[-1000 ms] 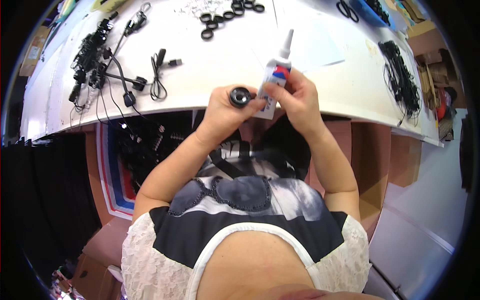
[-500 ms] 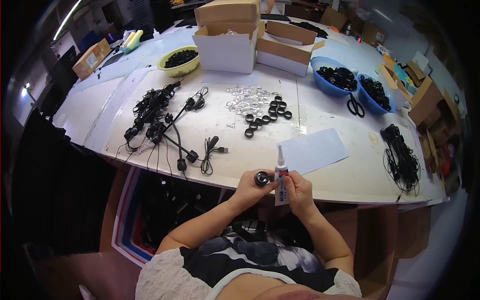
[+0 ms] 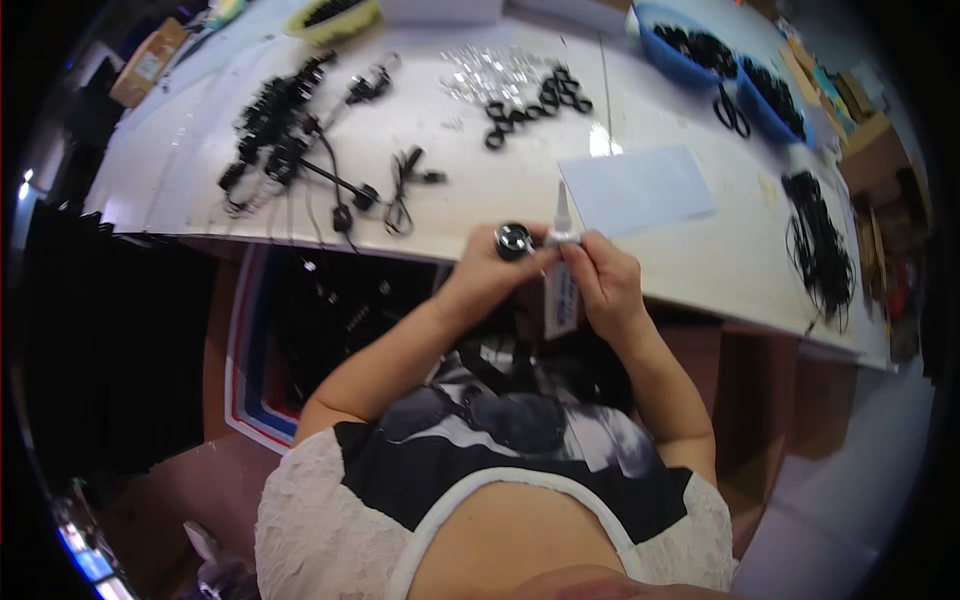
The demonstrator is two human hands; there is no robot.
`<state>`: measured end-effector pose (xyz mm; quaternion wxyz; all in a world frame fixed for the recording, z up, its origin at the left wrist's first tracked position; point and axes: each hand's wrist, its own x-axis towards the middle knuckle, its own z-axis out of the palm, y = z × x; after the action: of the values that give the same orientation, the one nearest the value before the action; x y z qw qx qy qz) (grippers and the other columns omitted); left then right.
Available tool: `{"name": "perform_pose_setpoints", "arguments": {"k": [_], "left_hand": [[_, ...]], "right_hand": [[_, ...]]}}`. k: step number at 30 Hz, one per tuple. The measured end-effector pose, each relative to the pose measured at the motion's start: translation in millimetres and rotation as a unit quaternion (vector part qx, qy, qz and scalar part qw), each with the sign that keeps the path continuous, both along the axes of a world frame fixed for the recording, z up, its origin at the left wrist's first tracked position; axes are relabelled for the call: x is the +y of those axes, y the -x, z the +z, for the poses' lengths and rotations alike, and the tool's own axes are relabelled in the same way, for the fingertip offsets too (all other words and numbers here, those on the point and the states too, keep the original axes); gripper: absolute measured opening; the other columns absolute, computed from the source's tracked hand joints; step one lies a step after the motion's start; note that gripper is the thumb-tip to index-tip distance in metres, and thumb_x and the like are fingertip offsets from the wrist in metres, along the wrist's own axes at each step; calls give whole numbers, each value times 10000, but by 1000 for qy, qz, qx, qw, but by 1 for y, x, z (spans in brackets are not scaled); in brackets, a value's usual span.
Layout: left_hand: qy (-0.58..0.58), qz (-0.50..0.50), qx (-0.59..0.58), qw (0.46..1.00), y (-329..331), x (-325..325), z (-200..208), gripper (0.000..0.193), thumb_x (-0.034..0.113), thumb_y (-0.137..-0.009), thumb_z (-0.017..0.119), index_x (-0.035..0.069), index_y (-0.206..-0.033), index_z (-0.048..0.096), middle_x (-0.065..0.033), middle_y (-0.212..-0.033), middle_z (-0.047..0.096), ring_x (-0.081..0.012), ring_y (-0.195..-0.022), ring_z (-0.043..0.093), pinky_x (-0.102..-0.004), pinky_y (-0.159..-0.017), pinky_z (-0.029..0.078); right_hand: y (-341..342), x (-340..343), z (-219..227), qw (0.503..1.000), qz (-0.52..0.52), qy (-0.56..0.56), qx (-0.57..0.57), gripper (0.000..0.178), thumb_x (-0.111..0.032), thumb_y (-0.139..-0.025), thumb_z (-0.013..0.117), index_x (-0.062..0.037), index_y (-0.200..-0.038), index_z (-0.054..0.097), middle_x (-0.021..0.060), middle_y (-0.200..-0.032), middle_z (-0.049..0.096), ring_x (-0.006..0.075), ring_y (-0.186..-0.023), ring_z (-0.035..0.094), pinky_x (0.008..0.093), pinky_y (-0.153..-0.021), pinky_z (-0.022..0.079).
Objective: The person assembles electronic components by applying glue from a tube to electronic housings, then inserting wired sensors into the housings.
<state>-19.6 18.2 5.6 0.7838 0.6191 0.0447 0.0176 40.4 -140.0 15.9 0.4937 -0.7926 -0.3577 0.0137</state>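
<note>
My left hand is closed around a short black cylinder whose shiny round end faces up. Right beside it, my right hand pinches a white glue bottle near the collar below its long pointed nozzle. The nozzle points toward the far side, and the bottle's body hangs down between my hands. My left fingertips reach close to the bottle's collar; whether they touch it I cannot tell. Both hands are at the table's near edge, just short of a white paper sheet.
Clear round lenses and black rings lie mid-table. Bundled black cables lie left, another bundle right. Black scissors lie by blue bowls of black parts. A yellow bowl stands far left.
The view has tilted downward, so the table sits higher in the picture. My right fingers have shifted up the bottle to its collar. My left hand still holds the cylinder.
</note>
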Motion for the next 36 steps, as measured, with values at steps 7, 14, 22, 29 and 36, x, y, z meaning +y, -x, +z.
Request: {"name": "perform_pose_setpoints", "arguments": {"k": [7,14,22,29,36], "left_hand": [[-84,-14,-11,996,-4,0,-8,159,70,-756,694,-13,-884,649,-26,-803,635,-70,-737,562,-214,-684,464],[-70,-8,-9,997,5,-8,-10,132,64,-753,695,-9,-854,650,-17,-778,627,-62,-716,554,-207,-667,460],[-62,-7,12,998,4,-10,-12,127,57,-747,698,-9,-844,651,-21,-769,625,-64,-708,557,-209,-649,462],[-59,-4,5,998,3,-10,-13,130,57,-752,693,-9,-855,648,-24,-769,625,-61,-705,555,-209,-646,459],[-67,-69,38,995,1,-7,-7,238,83,-736,717,-9,-941,637,-36,-840,629,-75,-750,560,-223,-683,462]], "right_hand": [[2,3,-22,997,-39,-8,-69,247,-288,-861,556,-55,-778,557,134,-594,532,309,-520,539,354,-472,408],[11,-3,-30,997,-20,-64,-38,238,-223,-855,581,-24,-736,531,128,-568,490,281,-479,504,323,-443,380],[9,-4,-27,995,-12,-74,-58,252,-201,-858,582,-13,-705,514,126,-543,464,258,-455,482,310,-431,366],[7,-7,-26,996,-9,-63,-61,285,-201,-850,595,-13,-664,488,122,-535,454,253,-440,458,307,-423,357],[8,-19,-7,999,8,-28,24,255,-170,-858,581,-2,-676,520,90,-554,482,145,-467,459,275,-442,368]]}}
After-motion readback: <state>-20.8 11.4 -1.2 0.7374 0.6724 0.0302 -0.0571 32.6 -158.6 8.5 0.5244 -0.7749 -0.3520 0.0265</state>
